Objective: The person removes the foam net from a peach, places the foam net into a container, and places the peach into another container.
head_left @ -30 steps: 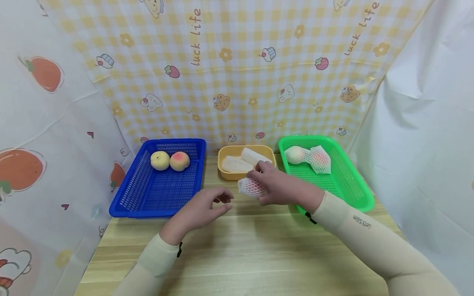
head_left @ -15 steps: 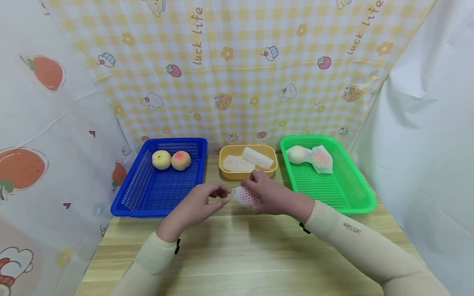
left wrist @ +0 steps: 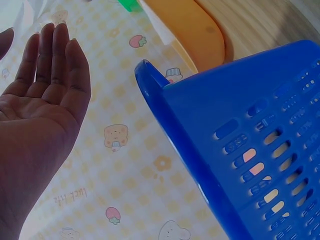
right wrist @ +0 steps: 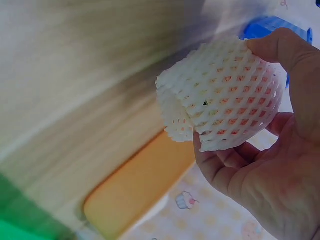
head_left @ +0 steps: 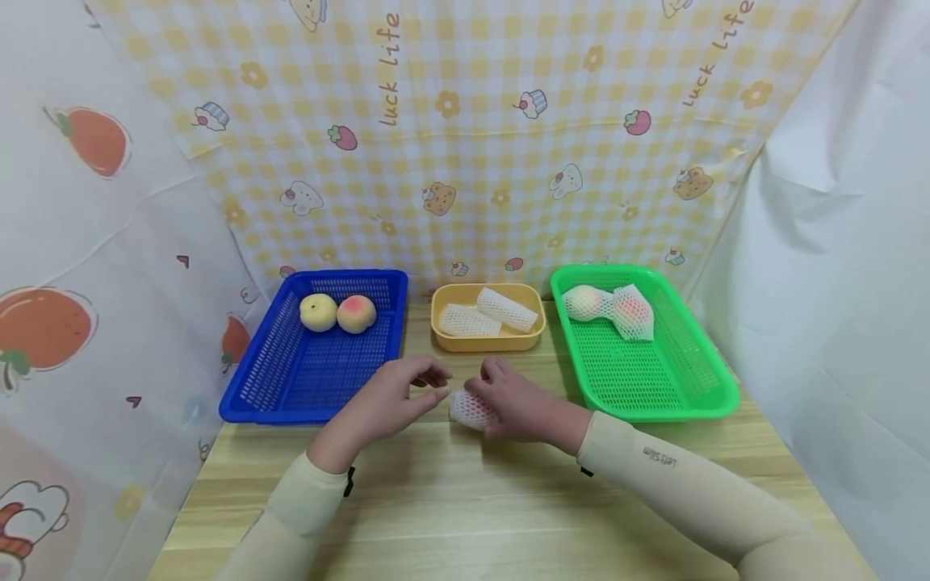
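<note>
My right hand (head_left: pixel 519 405) grips a peach in a white foam net sleeve (head_left: pixel 471 410) over the middle of the table. The right wrist view shows the thumb and fingers round the netted peach (right wrist: pixel 235 100), its reddish skin visible through the mesh and the sleeve's loose end pointing away from the palm. Just left of it is my left hand (head_left: pixel 392 401), fingers loosely bent, thumb apart, holding nothing. In the left wrist view that hand (left wrist: pixel 45 95) shows its palm and extended fingers, beside the blue basket (left wrist: pixel 200 115).
Two bare peaches (head_left: pixel 337 313) sit in the blue basket at left. A yellow tray (head_left: pixel 488 344) at the back holds white foam net sleeves (head_left: pixel 471 321). The green basket (head_left: pixel 657 411) at right contains two netted peaches (head_left: pixel 609 308). A patterned curtain hangs behind.
My right hand has brought the netted peach left and down, from in front of the yellow tray toward my left hand. The left hand has shifted only slightly.
</note>
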`<state>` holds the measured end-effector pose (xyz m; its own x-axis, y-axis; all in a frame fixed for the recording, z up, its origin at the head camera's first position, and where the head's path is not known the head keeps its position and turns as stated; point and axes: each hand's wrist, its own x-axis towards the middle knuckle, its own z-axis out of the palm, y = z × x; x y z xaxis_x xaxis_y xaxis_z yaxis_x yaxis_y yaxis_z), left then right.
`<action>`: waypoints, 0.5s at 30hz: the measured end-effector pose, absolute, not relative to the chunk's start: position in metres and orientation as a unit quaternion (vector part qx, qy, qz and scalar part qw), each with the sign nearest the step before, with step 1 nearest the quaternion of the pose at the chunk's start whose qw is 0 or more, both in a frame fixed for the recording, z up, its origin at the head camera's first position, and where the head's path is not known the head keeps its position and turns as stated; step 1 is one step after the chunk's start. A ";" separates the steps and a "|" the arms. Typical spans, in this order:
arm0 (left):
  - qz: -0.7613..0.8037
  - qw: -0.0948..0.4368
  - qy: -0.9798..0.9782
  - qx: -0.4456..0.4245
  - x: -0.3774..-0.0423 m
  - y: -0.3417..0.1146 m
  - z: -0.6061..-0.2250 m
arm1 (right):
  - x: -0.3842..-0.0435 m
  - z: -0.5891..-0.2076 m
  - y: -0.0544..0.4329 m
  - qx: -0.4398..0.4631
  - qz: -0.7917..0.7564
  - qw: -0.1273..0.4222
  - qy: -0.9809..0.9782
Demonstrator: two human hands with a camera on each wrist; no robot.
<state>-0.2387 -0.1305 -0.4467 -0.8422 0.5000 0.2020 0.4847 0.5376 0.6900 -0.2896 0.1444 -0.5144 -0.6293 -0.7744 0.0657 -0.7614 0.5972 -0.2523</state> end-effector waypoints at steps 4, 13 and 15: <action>0.391 0.011 0.875 0.284 -0.239 -0.131 -0.447 | -0.281 -0.508 0.140 -0.410 -0.099 0.039 0.906; 0.395 0.016 0.874 0.282 -0.240 -0.131 -0.451 | -0.282 -0.515 0.140 -0.402 -0.075 0.040 0.911; 0.394 0.015 0.875 0.282 -0.240 -0.130 -0.450 | -0.281 -0.516 0.140 -0.404 -0.073 0.040 0.911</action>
